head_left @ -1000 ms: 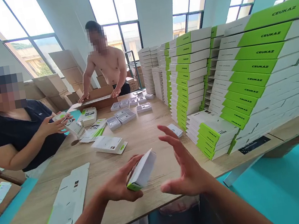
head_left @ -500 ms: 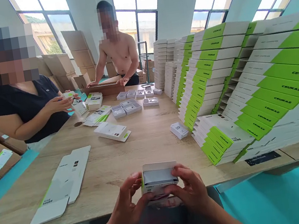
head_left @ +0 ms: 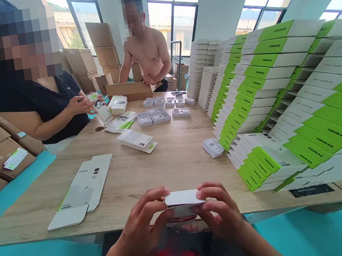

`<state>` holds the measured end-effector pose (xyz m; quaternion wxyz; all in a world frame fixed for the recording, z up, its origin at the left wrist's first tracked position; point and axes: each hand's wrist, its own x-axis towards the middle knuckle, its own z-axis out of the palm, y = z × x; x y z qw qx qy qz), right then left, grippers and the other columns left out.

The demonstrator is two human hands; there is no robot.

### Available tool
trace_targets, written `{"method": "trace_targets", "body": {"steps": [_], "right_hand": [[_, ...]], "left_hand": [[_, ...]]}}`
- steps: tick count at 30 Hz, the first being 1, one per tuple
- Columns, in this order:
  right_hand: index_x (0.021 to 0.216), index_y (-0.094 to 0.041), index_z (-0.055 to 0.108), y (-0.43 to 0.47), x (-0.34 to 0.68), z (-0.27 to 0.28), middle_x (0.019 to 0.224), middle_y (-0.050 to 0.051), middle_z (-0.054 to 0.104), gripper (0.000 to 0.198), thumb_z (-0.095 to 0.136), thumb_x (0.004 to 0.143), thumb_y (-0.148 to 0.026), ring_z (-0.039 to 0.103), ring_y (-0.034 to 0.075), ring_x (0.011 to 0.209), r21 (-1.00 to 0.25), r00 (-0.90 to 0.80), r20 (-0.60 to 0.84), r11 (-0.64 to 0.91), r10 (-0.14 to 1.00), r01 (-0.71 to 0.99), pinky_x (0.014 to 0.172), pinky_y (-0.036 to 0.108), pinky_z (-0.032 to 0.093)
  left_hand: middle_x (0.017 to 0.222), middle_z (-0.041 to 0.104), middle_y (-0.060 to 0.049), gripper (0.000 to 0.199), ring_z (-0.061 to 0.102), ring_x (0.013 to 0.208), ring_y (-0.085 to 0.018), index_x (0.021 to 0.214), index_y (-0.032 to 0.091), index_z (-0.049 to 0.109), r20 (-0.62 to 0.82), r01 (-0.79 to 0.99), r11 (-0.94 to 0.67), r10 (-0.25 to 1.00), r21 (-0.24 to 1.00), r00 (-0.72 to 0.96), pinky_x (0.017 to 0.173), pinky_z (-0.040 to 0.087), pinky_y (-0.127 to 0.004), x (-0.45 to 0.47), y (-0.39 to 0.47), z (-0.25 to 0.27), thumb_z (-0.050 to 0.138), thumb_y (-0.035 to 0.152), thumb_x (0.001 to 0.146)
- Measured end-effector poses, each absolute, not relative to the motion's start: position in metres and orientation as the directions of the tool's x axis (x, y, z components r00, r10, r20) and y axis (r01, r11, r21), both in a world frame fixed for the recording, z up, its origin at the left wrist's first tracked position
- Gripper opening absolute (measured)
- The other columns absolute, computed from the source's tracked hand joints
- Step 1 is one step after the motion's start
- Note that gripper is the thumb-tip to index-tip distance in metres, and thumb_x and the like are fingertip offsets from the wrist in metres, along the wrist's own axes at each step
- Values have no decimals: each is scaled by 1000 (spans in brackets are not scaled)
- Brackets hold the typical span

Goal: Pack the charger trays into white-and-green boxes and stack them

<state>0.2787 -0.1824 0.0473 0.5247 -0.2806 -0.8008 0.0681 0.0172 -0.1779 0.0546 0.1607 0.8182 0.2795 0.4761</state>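
A small white carton (head_left: 183, 197) is held at the table's near edge, its end flap folded over the opening. My left hand (head_left: 146, 220) grips its left side, fingers on top and thumb below. On the right side, my right hand (head_left: 219, 207) holds it the same way, fingertips at the flap's corner. The carton's underside is partly hidden by my thumbs. Left of my hands lies a flat unfolded carton (head_left: 81, 189), white with a green edge. Ahead on the table is another white carton (head_left: 135, 140) with one flap sticking out.
Tall stacks of white-and-green boxes (head_left: 258, 84) line the right side. A small leaflet stack (head_left: 213, 147) lies beside them. White trays (head_left: 152, 116) sit mid-table. Two co-workers stand across, one handling a carton, one at a brown cardboard box (head_left: 129, 92). Brown cartons (head_left: 16, 159) are piled left.
The carton's end flap, upright before with the grey inside showing, is now folded down over the opening. My view has shifted slightly left. One co-worker's hand has moved inward over the brown box.
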Motion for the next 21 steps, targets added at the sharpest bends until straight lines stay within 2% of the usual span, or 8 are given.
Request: {"method": "trace_targets", "body": {"steps": [1,3,6,9,11,13,17,21], "right_hand": [[127,-35,60,-184,279,50,105,4,71,42,62,94,-9,67,23,106,-369,-321,807,848,495,380,89,43,60],[123,-32,61,-188,278,58,101,5,73,30,67,96,-20,68,24,105,-369,-375,774,845,510,388,88,42,60],[100,-27,67,-193,274,76,114,9,73,10,70,96,-35,67,27,112,-522,-389,638,745,664,415,88,41,60],[93,-27,64,-196,268,87,118,6,76,6,69,97,-28,71,22,106,-641,-334,540,634,773,433,87,36,59],[98,-28,64,-197,265,89,111,4,78,7,70,96,-26,73,20,100,-686,-281,518,588,808,428,86,34,59],[99,-28,64,-197,262,90,108,3,79,6,69,97,-28,74,19,98,-717,-243,506,560,828,416,84,32,59],[94,-27,66,-195,262,92,107,4,80,5,66,99,-28,75,20,99,-716,-261,486,552,834,427,85,31,59],[96,-25,67,-190,271,89,111,7,80,3,67,99,-26,75,21,103,-623,-354,566,667,745,408,89,33,60]], "left_hand": [[127,67,-7,40,64,124,-19,124,29,52,708,290,-806,592,516,386,104,54,-32,17,-179,55,58,3,95],[129,67,-7,39,64,123,-21,125,29,52,682,302,-805,593,510,429,103,54,-33,15,-183,61,64,10,94],[131,67,-7,18,67,118,-22,110,27,62,543,391,-705,707,591,453,97,56,-32,18,-192,76,70,26,93],[123,73,-2,3,73,99,-17,95,27,64,459,448,-556,831,700,313,87,59,-27,27,-199,86,67,25,96],[119,75,0,9,73,82,-13,105,29,68,430,450,-482,876,752,220,71,61,-22,34,-200,86,67,28,96],[119,77,0,22,73,77,-13,118,33,70,426,434,-455,889,778,167,63,61,-20,39,-200,84,68,30,96],[117,78,0,21,76,99,-18,113,34,77,456,393,-480,876,784,159,84,65,-26,43,-201,85,66,27,97],[116,79,-3,21,76,105,-20,110,30,78,515,389,-552,832,737,205,89,64,-27,38,-200,88,65,19,97]]}}
